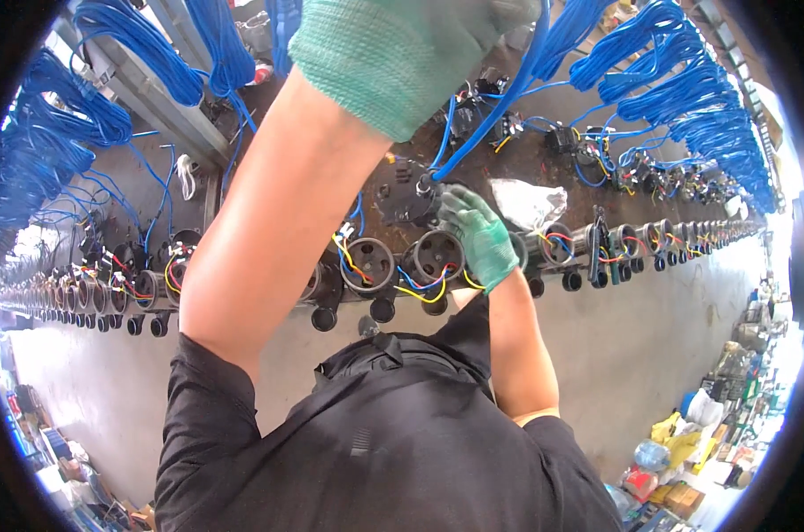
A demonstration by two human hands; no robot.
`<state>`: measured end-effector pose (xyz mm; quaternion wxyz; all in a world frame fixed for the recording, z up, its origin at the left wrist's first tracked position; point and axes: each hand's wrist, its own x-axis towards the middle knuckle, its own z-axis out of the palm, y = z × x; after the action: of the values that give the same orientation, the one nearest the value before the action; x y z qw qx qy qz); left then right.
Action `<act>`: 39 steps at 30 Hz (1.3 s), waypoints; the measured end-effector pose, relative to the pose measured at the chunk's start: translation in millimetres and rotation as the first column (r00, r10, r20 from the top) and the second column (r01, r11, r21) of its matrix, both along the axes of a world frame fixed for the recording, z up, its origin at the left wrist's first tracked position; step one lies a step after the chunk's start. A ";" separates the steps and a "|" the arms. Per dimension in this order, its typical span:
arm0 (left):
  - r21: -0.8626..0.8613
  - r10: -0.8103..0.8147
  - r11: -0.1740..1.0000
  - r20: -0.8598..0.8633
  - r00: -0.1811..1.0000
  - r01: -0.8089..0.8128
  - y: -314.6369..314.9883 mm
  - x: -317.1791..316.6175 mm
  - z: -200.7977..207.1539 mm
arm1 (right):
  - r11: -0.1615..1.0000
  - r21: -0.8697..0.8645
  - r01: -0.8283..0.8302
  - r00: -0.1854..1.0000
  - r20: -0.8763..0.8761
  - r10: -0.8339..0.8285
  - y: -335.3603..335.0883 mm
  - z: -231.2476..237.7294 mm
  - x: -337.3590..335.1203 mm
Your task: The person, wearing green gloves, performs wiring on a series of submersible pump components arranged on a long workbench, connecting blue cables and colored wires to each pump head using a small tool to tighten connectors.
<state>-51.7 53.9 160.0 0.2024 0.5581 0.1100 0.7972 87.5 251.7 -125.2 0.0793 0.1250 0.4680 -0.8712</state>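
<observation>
My left hand (402, 58), in a green knitted glove with a dark coating, is raised at the top edge. Its fingers are partly cut off and lie beside a thick blue cable (511, 93), so their grip is unclear. That cable runs down to a black round cover (406, 197) at the middle of the bench. With the same kind of glove, my right hand (483, 238) has its fingers closed at the cover's right edge, near the cable's entry. Just below stands an open black round housing (438, 253) with red, blue and yellow wires; another housing (368, 262) is left of it.
A long row of black housings (655, 238) lines the bench's near edge. Coiled blue cables (686, 84) hang on both sides above wired black parts (588, 146). A clear plastic bag (528, 202) lies right of the cover. Assorted goods (677, 452) fill the lower right.
</observation>
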 end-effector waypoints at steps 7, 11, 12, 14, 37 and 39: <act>0.013 0.088 0.996 0.092 0.992 -0.090 -21.7 10.4 25.0 | 0.995 0.076 -0.064 0.980 0.195 0.048 -38.8 29.8 -10.7; -0.026 0.143 0.990 0.158 0.977 -0.141 -47.0 16.3 26.1 | 0.774 -0.540 -0.330 0.910 0.035 0.413 -61.3 40.6 -3.6; -0.043 0.188 0.982 0.134 0.973 -0.184 -52.2 15.4 19.8 | 0.816 -0.473 -0.331 0.935 -0.050 0.350 -64.3 42.1 -1.1; -0.222 0.197 0.965 0.264 0.944 -0.140 -98.1 14.0 11.4 | 0.936 -0.283 -0.209 0.977 -0.110 0.185 -68.4 43.6 8.0; -0.822 0.801 0.355 0.022 0.598 -0.445 -55.4 142.4 -250.6 | 0.021 0.753 0.658 0.644 -0.576 0.503 -90.8 68.2 43.5; -0.805 0.789 0.451 0.157 0.594 -0.386 -61.9 142.6 -262.3 | 0.207 0.810 0.549 0.591 -0.551 0.589 -83.3 80.0 44.5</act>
<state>90.8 -8.0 -102.3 0.1141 0.1225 0.5386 0.8258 132.0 168.4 -45.2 -0.2262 -0.2722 0.8820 -0.3110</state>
